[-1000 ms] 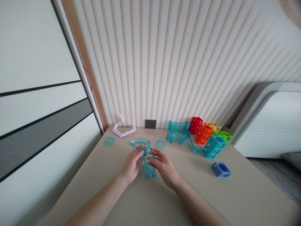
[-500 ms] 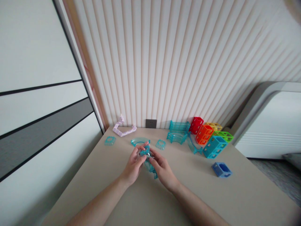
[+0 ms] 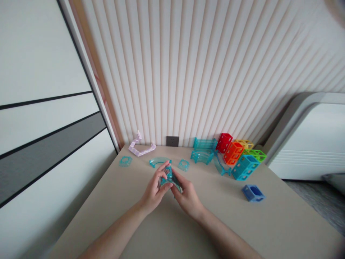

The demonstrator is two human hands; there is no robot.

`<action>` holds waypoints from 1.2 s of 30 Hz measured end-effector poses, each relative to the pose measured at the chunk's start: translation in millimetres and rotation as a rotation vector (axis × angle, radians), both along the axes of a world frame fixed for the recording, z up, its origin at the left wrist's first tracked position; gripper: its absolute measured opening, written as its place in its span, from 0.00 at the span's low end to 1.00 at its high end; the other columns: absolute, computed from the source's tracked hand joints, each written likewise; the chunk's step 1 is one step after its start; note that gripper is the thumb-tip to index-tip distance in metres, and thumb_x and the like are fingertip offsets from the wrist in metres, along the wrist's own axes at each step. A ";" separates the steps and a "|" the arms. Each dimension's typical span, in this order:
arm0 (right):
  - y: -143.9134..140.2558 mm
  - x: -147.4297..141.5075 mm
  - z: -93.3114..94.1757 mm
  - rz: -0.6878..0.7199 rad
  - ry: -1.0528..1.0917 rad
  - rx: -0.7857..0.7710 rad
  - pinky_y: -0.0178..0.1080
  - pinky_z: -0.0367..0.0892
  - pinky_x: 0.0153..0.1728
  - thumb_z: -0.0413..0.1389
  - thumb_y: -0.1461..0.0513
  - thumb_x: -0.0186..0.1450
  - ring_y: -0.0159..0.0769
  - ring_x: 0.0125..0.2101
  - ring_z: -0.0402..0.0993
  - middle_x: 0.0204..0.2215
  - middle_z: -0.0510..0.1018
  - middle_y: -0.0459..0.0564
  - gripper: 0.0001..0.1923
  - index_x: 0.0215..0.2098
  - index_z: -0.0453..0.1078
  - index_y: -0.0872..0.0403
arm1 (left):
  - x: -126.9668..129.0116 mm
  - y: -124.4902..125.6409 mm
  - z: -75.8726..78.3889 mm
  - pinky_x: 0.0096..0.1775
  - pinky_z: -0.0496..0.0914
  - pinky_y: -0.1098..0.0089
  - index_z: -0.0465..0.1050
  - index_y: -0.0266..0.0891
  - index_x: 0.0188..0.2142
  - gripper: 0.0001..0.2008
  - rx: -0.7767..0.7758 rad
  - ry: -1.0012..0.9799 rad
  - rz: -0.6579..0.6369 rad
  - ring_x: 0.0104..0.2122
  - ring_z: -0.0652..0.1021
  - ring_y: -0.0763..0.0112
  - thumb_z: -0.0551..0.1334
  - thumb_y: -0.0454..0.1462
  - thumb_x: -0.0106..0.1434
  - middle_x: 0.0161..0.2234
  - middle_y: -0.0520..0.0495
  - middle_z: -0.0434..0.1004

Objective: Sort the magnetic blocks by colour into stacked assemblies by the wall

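Both hands meet over the middle of the table around translucent teal plastic track pieces [image 3: 168,174]. My left hand [image 3: 153,189] is closed on the left side, its fingers curled over a part with an opening. From the other side, my right hand [image 3: 188,197] grips a clear, curved part between thumb and fingers. How the parts join is hidden by the fingers. Just behind the hands lies a curved teal track [image 3: 160,160]. A flat, square teal frame [image 3: 183,165] rests to its right, and a similar teal frame [image 3: 125,161] lies farther left.
Along the back right are teal track sections [image 3: 204,144], a red block [image 3: 224,142], an orange block [image 3: 233,153], a teal block [image 3: 245,167], and yellow and green frames. A blue block [image 3: 253,193] lies nearer me. A lilac angular piece [image 3: 141,148] sits back left, by the wall.
The held teal pieces have been turned between my hands; the part that hung down toward me now lies along my right fingers. Both hands stay nearly in place.
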State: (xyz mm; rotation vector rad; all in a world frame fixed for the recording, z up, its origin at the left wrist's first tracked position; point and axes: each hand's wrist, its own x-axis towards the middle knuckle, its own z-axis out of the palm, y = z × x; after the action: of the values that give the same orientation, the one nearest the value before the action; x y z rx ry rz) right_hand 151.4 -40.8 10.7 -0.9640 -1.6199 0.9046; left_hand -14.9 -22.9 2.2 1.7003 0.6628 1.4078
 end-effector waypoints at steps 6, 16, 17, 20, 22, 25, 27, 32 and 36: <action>0.2 -0.2 2.8 0.019 0.098 -0.037 0.57 0.65 0.61 0.58 0.54 0.70 0.50 0.60 0.72 0.61 0.74 0.54 0.25 0.64 0.68 0.50 | -4.9 3.2 -5.3 0.64 0.61 0.51 0.60 0.47 0.61 0.25 0.171 0.126 0.021 0.69 0.60 0.53 0.65 0.34 0.67 0.71 0.34 0.52; -1.7 3.6 7.4 0.093 0.046 -0.021 0.55 0.66 0.61 0.58 0.55 0.70 0.49 0.58 0.73 0.60 0.75 0.54 0.24 0.63 0.69 0.50 | -12.6 7.5 0.3 0.66 0.60 0.54 0.55 0.47 0.69 0.32 0.340 0.244 0.172 0.68 0.62 0.54 0.63 0.36 0.68 0.69 0.36 0.57; -2.2 3.2 7.7 0.098 0.029 -0.004 0.54 0.66 0.61 0.58 0.56 0.70 0.49 0.58 0.73 0.59 0.75 0.54 0.23 0.63 0.69 0.50 | -12.9 7.7 0.8 0.66 0.61 0.55 0.55 0.47 0.69 0.32 0.353 0.252 0.175 0.68 0.63 0.55 0.64 0.37 0.68 0.69 0.36 0.58; -3.5 1.1 10.1 0.111 -0.040 0.059 0.51 0.68 0.59 0.56 0.59 0.71 0.47 0.57 0.74 0.58 0.77 0.53 0.22 0.63 0.69 0.50 | -11.9 7.9 2.5 0.64 0.63 0.56 0.58 0.47 0.68 0.31 0.379 0.273 0.172 0.66 0.66 0.56 0.64 0.36 0.68 0.67 0.37 0.63; -4.2 -0.3 12.3 0.101 -0.077 0.096 0.48 0.68 0.59 0.55 0.61 0.71 0.46 0.57 0.74 0.58 0.77 0.53 0.22 0.63 0.68 0.50 | -10.3 7.6 3.9 0.63 0.66 0.58 0.62 0.48 0.66 0.28 0.369 0.274 0.171 0.64 0.69 0.57 0.63 0.35 0.68 0.64 0.39 0.67; -4.4 -1.3 14.2 0.065 -0.105 0.131 0.47 0.69 0.59 0.54 0.63 0.71 0.45 0.58 0.73 0.58 0.77 0.53 0.22 0.64 0.68 0.50 | -7.2 6.5 5.4 0.61 0.68 0.58 0.66 0.48 0.63 0.25 0.319 0.239 0.175 0.61 0.72 0.59 0.63 0.34 0.68 0.61 0.40 0.71; -4.1 -1.0 13.1 0.045 -0.113 0.148 0.46 0.68 0.59 0.54 0.63 0.71 0.44 0.58 0.73 0.58 0.76 0.54 0.23 0.64 0.67 0.49 | -5.0 4.9 5.5 0.62 0.67 0.57 0.68 0.48 0.62 0.23 0.264 0.195 0.163 0.62 0.71 0.58 0.64 0.35 0.68 0.62 0.40 0.71; -0.9 3.5 6.4 -0.002 -0.146 0.182 0.45 0.68 0.60 0.55 0.63 0.71 0.43 0.59 0.72 0.60 0.75 0.53 0.24 0.65 0.65 0.47 | 0.9 -0.1 5.4 0.64 0.64 0.55 0.70 0.46 0.61 0.22 0.019 0.012 0.066 0.64 0.68 0.56 0.65 0.39 0.68 0.64 0.40 0.68; 3.5 9.2 8.7 -0.041 -0.204 0.239 0.47 0.67 0.60 0.55 0.64 0.71 0.44 0.60 0.70 0.61 0.73 0.54 0.27 0.67 0.62 0.45 | 4.4 0.0 6.8 0.63 0.66 0.56 0.70 0.44 0.61 0.25 -0.181 -0.171 -0.012 0.63 0.71 0.55 0.67 0.43 0.66 0.63 0.39 0.71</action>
State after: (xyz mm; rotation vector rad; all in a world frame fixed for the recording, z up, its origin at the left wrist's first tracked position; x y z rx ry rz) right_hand 160.6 -37.3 19.4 -0.9403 -1.8257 0.5827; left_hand -10.5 -22.9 9.0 1.4244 0.6612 1.4213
